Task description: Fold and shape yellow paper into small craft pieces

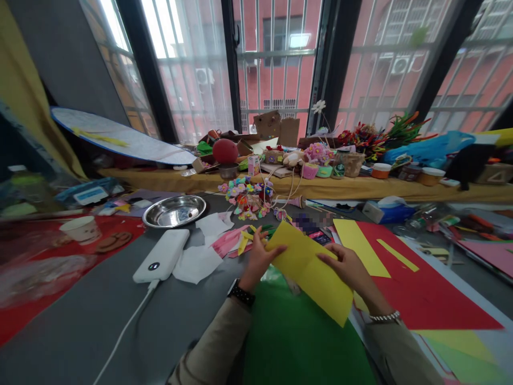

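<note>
A sheet of yellow paper (310,270) is held up in both hands, tilted down to the right. My left hand (258,259), with a dark watch on the wrist, pinches its left edge between thumb and fingers. On the upper right edge, my right hand (348,270) grips the sheet with the thumb in front and the fingers behind. Under the sheet lies green paper (300,342). To the right, a yellow piece (363,248) and a narrow yellow strip (396,255) rest on red paper (425,294).
A white power bank (162,256) with a cable lies at left, near a steel plate (174,212) and a paper cup (81,230). White scraps (196,264) and small craft flowers (248,198) sit ahead. Craft supplies crowd the window ledge (192,182).
</note>
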`<state>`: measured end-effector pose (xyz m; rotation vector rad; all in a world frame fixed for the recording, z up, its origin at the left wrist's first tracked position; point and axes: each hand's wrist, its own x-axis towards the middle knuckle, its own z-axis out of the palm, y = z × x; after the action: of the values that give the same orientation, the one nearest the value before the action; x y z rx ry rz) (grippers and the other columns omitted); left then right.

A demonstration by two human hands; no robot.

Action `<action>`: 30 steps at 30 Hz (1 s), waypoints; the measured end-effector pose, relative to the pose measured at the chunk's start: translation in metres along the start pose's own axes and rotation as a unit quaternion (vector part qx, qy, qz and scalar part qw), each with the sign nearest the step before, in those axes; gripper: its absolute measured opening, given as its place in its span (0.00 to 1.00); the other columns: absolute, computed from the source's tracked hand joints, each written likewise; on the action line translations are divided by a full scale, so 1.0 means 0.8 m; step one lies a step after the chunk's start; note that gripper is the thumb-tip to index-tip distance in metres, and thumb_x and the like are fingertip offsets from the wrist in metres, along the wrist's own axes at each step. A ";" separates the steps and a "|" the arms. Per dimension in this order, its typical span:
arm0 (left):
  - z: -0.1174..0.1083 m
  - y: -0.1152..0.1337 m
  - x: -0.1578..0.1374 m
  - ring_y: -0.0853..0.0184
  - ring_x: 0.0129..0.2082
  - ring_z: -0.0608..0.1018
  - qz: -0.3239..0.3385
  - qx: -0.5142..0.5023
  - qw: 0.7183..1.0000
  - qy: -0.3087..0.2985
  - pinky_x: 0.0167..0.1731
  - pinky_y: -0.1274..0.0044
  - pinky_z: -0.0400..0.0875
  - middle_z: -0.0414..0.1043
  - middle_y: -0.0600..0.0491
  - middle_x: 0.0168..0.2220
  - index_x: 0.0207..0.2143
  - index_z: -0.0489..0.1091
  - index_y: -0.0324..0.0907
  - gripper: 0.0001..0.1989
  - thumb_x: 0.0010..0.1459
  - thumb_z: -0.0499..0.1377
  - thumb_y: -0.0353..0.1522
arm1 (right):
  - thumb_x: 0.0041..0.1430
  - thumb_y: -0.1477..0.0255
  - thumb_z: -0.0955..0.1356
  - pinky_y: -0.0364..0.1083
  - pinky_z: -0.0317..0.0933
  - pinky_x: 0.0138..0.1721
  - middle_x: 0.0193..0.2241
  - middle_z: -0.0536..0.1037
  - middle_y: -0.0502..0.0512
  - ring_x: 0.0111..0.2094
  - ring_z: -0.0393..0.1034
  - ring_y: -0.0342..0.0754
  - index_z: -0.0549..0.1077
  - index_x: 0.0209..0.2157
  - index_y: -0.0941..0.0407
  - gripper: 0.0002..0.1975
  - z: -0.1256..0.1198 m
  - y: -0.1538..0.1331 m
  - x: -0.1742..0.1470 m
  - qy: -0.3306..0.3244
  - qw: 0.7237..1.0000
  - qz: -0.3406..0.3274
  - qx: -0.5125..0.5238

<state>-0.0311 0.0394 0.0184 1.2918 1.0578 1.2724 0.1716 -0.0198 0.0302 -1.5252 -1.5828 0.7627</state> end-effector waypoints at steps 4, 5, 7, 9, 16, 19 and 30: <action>0.004 0.001 -0.004 0.64 0.41 0.69 -0.092 -0.130 0.987 -0.013 0.38 0.76 0.63 0.60 0.44 0.46 0.47 0.52 0.41 0.34 0.37 0.63 0.35 | 0.46 0.59 0.62 0.43 0.58 0.21 0.23 0.72 0.51 0.24 0.67 0.48 0.66 0.28 0.56 0.14 0.005 0.002 0.000 0.032 0.997 0.022 0.069; 0.006 0.003 -0.006 0.66 0.40 0.69 -0.101 -0.149 0.983 -0.036 0.38 0.76 0.64 0.62 0.45 0.45 0.45 0.55 0.40 0.30 0.39 0.62 0.35 | 0.45 0.59 0.62 0.43 0.59 0.21 0.22 0.72 0.51 0.23 0.67 0.48 0.65 0.27 0.56 0.14 0.007 0.001 -0.001 0.039 0.995 0.025 0.087; 0.010 0.008 -0.012 0.66 0.40 0.69 -0.114 -0.167 0.973 -0.110 0.38 0.77 0.64 0.65 0.46 0.42 0.41 0.60 0.39 0.23 0.41 0.60 0.36 | 0.45 0.59 0.63 0.43 0.60 0.22 0.23 0.72 0.52 0.23 0.67 0.48 0.65 0.27 0.56 0.15 0.011 -0.001 -0.001 0.052 0.991 0.029 0.122; 0.015 0.011 -0.018 0.64 0.41 0.69 -0.133 -0.167 0.958 -0.191 0.38 0.76 0.65 0.66 0.45 0.42 0.38 0.64 0.37 0.19 0.42 0.59 0.36 | 0.45 0.59 0.63 0.43 0.60 0.22 0.23 0.72 0.52 0.24 0.67 0.48 0.64 0.28 0.56 0.15 0.014 -0.004 -0.002 0.059 0.987 0.029 0.148; 0.032 0.006 -0.031 0.60 0.41 0.69 -0.074 -0.124 0.972 -0.185 0.39 0.71 0.64 0.64 0.45 0.44 0.39 0.64 0.38 0.21 0.40 0.61 0.33 | 0.42 0.59 0.65 0.44 0.62 0.24 0.25 0.73 0.53 0.27 0.68 0.50 0.66 0.30 0.58 0.17 0.022 -0.010 -0.003 -0.015 0.985 0.048 0.167; 0.035 0.002 -0.032 0.58 0.40 0.70 -0.077 -0.124 0.979 -0.145 0.39 0.69 0.65 0.66 0.43 0.43 0.38 0.65 0.36 0.21 0.40 0.60 0.34 | 0.41 0.59 0.66 0.45 0.62 0.24 0.26 0.74 0.53 0.27 0.69 0.51 0.67 0.30 0.58 0.18 0.026 -0.011 -0.003 -0.040 0.982 0.067 0.173; 0.037 0.009 -0.042 0.59 0.39 0.70 -0.108 -0.240 0.953 -0.151 0.38 0.70 0.65 0.65 0.44 0.43 0.39 0.64 0.36 0.20 0.43 0.59 0.35 | 0.44 0.63 0.66 0.46 0.62 0.27 0.27 0.74 0.54 0.29 0.69 0.53 0.67 0.31 0.58 0.15 0.043 -0.004 -0.008 -0.082 0.949 0.084 0.293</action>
<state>-0.0045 0.0032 0.0231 0.9293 0.6016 1.0391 0.1406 -0.0227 0.0146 -1.1791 -1.1883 1.3471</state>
